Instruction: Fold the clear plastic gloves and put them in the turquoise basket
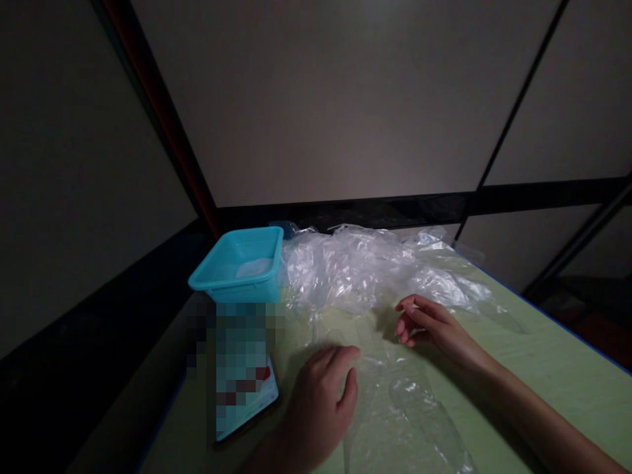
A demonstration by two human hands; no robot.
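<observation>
"First, where does the plastic lie?"

"The clear sheet (415,411) lies loosely spread on the tabletop (557,378), between the left hand (320,395) and the right forearm. A crumpled heap of similar plastic (350,270) lies behind it."

"And the fingers?"

"On the left, thumb and forefinger stand parted, the others mostly hidden. Those of the right hand (425,322) curl loosely, with nothing visibly pinched. Whether either hand touches the sheet cannot be told."

"How is such film best handled?"

"Lightly, one judges: it probably creases and clings, so one hand should steady an edge while the other strokes outward. Working clear of the heap would likely prevent tangling."

"What of the surface and room?"

"The tabletop is pale green, faintly streaked and edged in blue. Towards its left side stands a turquoise basin (237,289) containing something whitish; nearer lies a screen (254,405), partly obscured by pixelation. Beyond rise plain pale panels (345,118), divided by dark strips (355,214). The room is dim."
</observation>
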